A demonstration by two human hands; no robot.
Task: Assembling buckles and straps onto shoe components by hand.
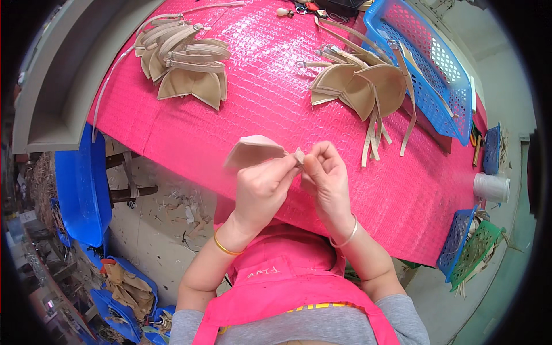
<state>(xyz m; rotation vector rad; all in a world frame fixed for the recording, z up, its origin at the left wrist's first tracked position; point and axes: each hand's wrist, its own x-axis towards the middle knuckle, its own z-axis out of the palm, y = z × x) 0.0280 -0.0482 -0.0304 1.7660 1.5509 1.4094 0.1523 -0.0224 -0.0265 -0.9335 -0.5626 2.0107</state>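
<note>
Two piles of padded cups (183, 63) (359, 83) lay on the bench (270, 109), left and right; a basket (428, 63) sat at its right edge.

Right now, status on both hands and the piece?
Left hand and right hand both pinching one beige moulded fabric cup above the pink quilted table cover. Nothing in the way.

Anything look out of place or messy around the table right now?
Mostly the floor left of the pink table: loose beige scraps lie scattered there. On the table, straps from the right pile of beige cups trail loosely toward the edge. Both hands, left and right, pinch one beige cup.
</note>
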